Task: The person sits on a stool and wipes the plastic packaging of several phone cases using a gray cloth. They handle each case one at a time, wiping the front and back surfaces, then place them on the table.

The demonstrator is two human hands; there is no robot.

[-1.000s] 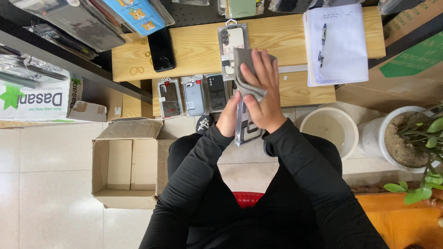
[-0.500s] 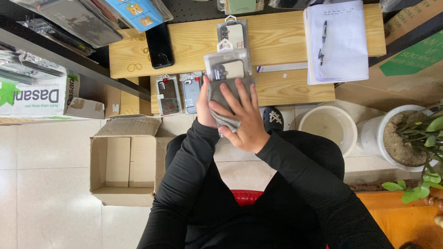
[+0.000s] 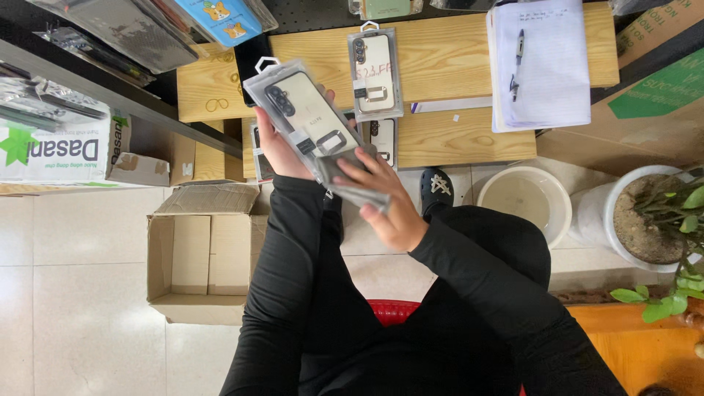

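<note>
Your left hand is raised above your lap with the forearm running up from the elbow in a black sleeve, and its fingers wrap the back of a packaged phone case, a clear hanging pack with a pale case inside, held tilted so its hanger tab points up and to the left. Your right hand comes in from the right with the wrist bent, palm down, fingers spread and pressing a grey cloth against the lower end of that pack; the grip is closed on the cloth. The pack sits in the air just in front of the wooden bench, over the nearer edge of its lower step. A second packaged case lies flat on the bench just beyond your fingers, and a notepad with a pen on it lies further right. An open cardboard box stands on the tiled floor to your left, a white bucket to your right.
</note>
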